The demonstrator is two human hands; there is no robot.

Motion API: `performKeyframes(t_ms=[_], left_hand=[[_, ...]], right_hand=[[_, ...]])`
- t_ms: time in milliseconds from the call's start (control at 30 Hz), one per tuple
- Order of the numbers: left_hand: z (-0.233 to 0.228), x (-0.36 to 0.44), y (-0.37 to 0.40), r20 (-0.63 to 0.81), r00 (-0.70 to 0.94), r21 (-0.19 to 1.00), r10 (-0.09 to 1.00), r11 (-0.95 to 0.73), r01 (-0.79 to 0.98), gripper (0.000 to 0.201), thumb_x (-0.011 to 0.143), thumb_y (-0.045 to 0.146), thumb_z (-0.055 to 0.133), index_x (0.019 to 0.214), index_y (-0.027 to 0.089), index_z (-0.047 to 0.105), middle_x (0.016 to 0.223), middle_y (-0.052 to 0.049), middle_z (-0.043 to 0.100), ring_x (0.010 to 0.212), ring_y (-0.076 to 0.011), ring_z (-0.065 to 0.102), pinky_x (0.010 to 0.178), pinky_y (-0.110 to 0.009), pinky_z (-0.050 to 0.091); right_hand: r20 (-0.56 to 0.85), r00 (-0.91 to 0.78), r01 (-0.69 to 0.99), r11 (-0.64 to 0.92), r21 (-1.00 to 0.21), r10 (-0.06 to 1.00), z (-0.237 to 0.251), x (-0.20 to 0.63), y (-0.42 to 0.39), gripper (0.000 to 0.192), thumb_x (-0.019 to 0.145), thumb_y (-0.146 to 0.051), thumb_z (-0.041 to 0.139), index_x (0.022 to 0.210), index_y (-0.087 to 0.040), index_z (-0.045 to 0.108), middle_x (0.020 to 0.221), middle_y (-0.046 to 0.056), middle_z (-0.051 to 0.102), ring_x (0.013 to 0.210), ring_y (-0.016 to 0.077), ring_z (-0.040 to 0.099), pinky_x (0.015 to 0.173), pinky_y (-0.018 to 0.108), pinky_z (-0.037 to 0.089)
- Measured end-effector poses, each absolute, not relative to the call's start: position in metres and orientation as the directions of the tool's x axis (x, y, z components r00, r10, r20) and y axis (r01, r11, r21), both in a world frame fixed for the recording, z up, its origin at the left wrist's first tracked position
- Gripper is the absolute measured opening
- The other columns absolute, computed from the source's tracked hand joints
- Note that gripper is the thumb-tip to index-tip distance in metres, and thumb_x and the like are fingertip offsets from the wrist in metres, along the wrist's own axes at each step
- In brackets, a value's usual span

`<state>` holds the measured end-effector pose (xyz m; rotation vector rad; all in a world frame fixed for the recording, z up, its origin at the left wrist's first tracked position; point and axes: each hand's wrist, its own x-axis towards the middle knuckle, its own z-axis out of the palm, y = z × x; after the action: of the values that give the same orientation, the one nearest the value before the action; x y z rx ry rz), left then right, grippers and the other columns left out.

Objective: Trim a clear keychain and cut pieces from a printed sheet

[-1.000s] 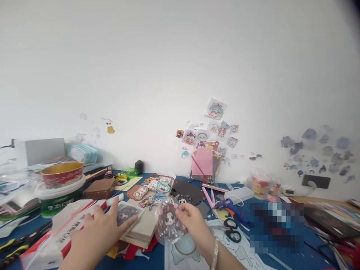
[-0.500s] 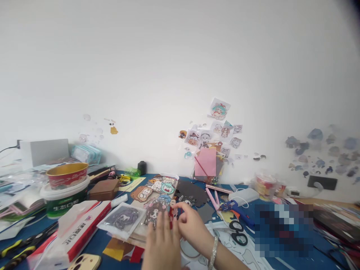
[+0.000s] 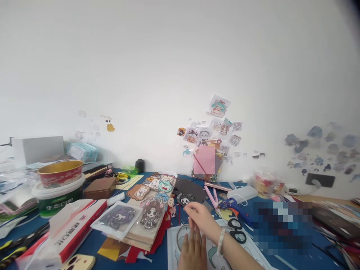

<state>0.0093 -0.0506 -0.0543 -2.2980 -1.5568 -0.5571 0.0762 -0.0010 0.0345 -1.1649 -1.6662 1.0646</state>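
- Step in hand, as judged: handling the printed sheet (image 3: 180, 240) lying flat on the blue table (image 3: 92, 243), just right of the stack of boards (image 3: 143, 232).
- Left hand (image 3: 194, 251) flat on the sheet, fingers extended, gripping nothing.
- Right hand (image 3: 201, 217) above it, fingers curled at the sheet's top edge; whether it pinches anything, cannot tell.
- Bagged doll sticker (image 3: 152, 215) lies on the stack, untouched.
- Next move likely needs a firm pinch on the sheet edge; scissors (image 3: 234, 229) lie near.

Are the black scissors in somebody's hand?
No, the black-handled scissors lie on the blue table, just right of the right hand, untouched.
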Motion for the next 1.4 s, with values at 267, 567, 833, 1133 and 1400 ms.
performKeyframes(t_ms=[267, 567, 833, 1133, 1400], left_hand=[[-0.056, 0.002, -0.054, 0.422, 0.345, 0.024, 0.839, -0.391, 0.920, 0.039, 0.084, 0.012, 0.034, 0.117, 0.021, 0.053, 0.121, -0.009, 0.054, 0.114, -0.0244, 0.049, 0.092, -0.038, 0.043], [-0.070, 0.009, -0.046, 0.483, 0.303, 0.025, 0.822, -0.358, 0.933, 0.039, 0.085, 0.013, 0.034, 0.116, 0.024, 0.053, 0.119, -0.007, 0.056, 0.112, -0.0249, 0.051, 0.089, -0.037, 0.045], [-0.067, 0.015, -0.045, 0.387, 0.244, 0.082, 0.889, -0.297, 0.951, 0.037, 0.086, 0.013, 0.033, 0.115, 0.024, 0.054, 0.122, -0.007, 0.054, 0.116, -0.0234, 0.047, 0.093, -0.038, 0.042], [-0.090, 0.019, -0.027, 0.272, 0.280, 0.077, 0.921, -0.310, 0.947, 0.038, 0.085, 0.020, 0.035, 0.121, 0.025, 0.047, 0.126, -0.007, 0.050, 0.119, -0.0267, 0.043, 0.094, -0.043, 0.040], [-0.019, -0.004, -0.041, 0.221, 0.477, 0.024, 0.851, -0.494, 0.869, 0.047, 0.080, 0.031, 0.045, 0.126, 0.022, 0.042, 0.129, -0.013, 0.046, 0.119, -0.0337, 0.040, 0.097, -0.054, 0.030]], right_hand=[[-0.002, -0.199, 0.180, 0.034, -0.983, 0.980, 0.048, 0.027, 0.025, 0.022, 0.075, -0.032, 0.054, 0.059, -0.017, 0.052, 0.035, -0.007, 0.047, 0.028, 0.0057, 0.035, 0.032, 0.016, 0.025], [0.151, -0.108, 0.076, 0.159, -0.984, 0.983, 0.048, 0.033, 0.031, 0.020, 0.069, -0.035, 0.059, 0.064, -0.017, 0.051, 0.038, -0.009, 0.044, 0.033, 0.0057, 0.035, 0.036, 0.017, 0.025], [0.327, 0.007, 0.019, 0.327, -0.945, 0.945, 0.045, 0.024, 0.042, 0.023, 0.071, -0.040, 0.054, 0.070, -0.017, 0.050, 0.043, -0.008, 0.043, 0.039, 0.0076, 0.036, 0.041, 0.019, 0.028], [0.481, 0.083, 0.070, 0.476, -0.877, 0.873, 0.053, 0.016, 0.041, 0.020, 0.071, -0.039, 0.054, 0.068, -0.019, 0.052, 0.044, -0.006, 0.044, 0.042, 0.0107, 0.040, 0.044, 0.022, 0.030], [0.428, 0.102, 0.023, 0.428, -0.903, 0.898, 0.043, 0.017, 0.047, 0.023, 0.072, -0.040, 0.052, 0.067, -0.018, 0.050, 0.042, -0.007, 0.043, 0.040, 0.0097, 0.039, 0.041, 0.021, 0.030]])
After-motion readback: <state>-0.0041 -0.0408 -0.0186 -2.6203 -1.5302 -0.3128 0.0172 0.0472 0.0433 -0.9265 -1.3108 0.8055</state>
